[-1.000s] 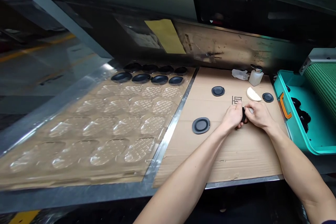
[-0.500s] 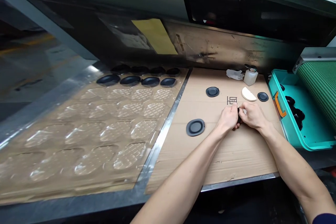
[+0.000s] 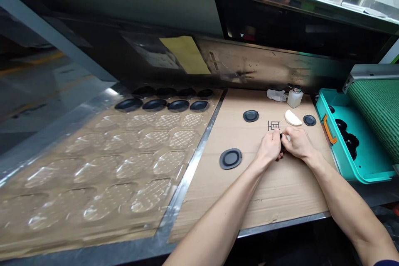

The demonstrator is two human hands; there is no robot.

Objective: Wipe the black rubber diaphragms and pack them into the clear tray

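My left hand (image 3: 268, 144) and my right hand (image 3: 297, 141) meet above the cardboard sheet (image 3: 205, 203), both closed on a small black part (image 3: 282, 143). Most of that part is hidden behind my fingers. Left of my hands lies an oval black part (image 3: 230, 158) with a ring-shaped groove. Farther back on the cardboard are a second grooved black part (image 3: 251, 116) and a smaller one (image 3: 309, 120). Beside the smaller one is a cream half-round pad (image 3: 293, 118).
A clear moulded tray (image 3: 124, 191) fills the left, with black parts (image 3: 154, 105) in its far rows. A pump bottle (image 3: 294, 97) and crumpled white tissue (image 3: 276, 95) stand behind. At right, a teal bin (image 3: 374, 170) holds black parts, beside a green conveyor belt (image 3: 377, 108).
My view has tilted up slightly, so everything on the table sits a little lower. Both hands stay together on the black part with hardly any movement.
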